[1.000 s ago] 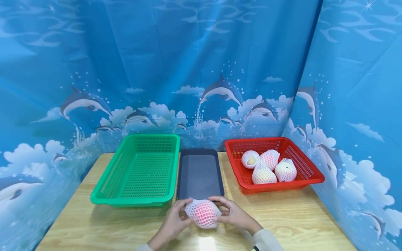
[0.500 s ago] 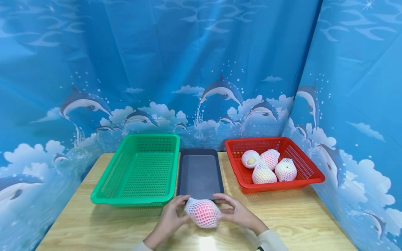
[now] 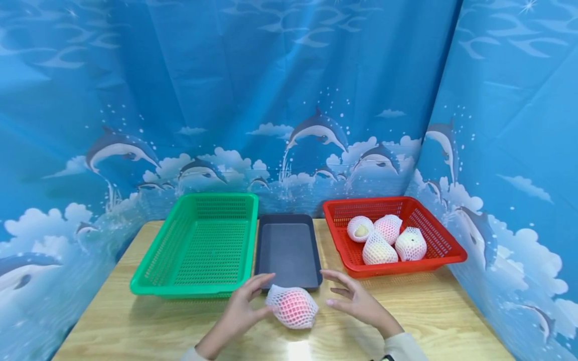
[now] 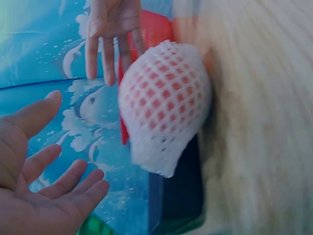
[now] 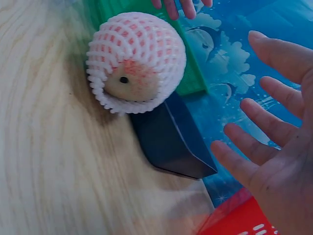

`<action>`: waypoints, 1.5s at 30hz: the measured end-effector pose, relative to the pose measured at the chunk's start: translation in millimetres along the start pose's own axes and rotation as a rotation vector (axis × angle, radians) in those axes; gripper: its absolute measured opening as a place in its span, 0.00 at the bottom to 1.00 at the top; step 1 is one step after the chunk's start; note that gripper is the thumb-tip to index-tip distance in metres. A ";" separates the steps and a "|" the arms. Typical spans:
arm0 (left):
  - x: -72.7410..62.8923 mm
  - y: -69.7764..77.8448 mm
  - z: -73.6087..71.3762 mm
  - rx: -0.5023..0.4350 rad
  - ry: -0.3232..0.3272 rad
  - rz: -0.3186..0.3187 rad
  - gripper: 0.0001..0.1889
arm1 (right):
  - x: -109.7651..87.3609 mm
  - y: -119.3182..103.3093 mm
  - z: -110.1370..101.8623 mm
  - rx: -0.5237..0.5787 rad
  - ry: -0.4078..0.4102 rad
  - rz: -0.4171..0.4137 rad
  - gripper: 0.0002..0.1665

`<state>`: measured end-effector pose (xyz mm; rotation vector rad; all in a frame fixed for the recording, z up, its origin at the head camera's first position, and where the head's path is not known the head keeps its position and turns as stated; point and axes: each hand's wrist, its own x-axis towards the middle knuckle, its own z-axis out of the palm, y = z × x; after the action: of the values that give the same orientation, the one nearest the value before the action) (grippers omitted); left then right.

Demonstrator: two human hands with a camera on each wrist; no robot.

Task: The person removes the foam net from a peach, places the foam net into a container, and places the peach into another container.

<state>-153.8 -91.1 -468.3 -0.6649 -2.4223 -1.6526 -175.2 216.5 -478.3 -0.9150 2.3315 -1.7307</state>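
Observation:
A pink-red fruit [image 3: 294, 308] in a white foam net sits on the table, in front of the dark tray. The right wrist view shows the net's open end, with a pale, blushed patch of the fruit [image 5: 133, 81] and a small dark spot on it. My left hand [image 3: 239, 310] is beside the fruit on the left; the left wrist view shows a gap between its spread fingers and the net. On the other side, my right hand [image 3: 358, 301] stands farther off, its fingers apart and holding nothing. The fruit's exact kind is uncertain under the net.
A green basket [image 3: 191, 290] with nothing visible in it stands at the left. The shallow dark tray [image 3: 289, 250] lies in the middle. At the right, a red basket [image 3: 397, 268] holds several netted fruits [image 3: 380, 249]. A blue dolphin-print curtain [image 3: 271, 100] hangs behind the table.
Both hands have let go of the netted fruit and drawn apart, the left one leftward and the right one rightward. The fruit has stayed in place.

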 end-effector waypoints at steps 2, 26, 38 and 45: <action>1.5 2.4 -5.5 -0.012 0.010 0.028 0.34 | -1.3 -2.1 -4.4 -0.010 0.022 0.000 0.34; -0.3 -4.1 -69.2 0.069 0.203 -0.028 0.38 | -24.6 -17.5 -39.8 -0.011 0.174 -0.015 0.35; -6.8 -2.6 -77.4 0.071 0.197 -0.091 0.37 | -31.9 -13.7 -43.9 0.005 0.214 -0.082 0.33; -7.9 -2.2 -78.6 0.075 0.198 -0.102 0.37 | -32.3 -11.9 -42.8 0.013 0.209 -0.101 0.33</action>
<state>-158.2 -165.6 -442.3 -0.3542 -2.3964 -1.5714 -161.8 266.9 -461.2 -0.9053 2.4344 -1.9672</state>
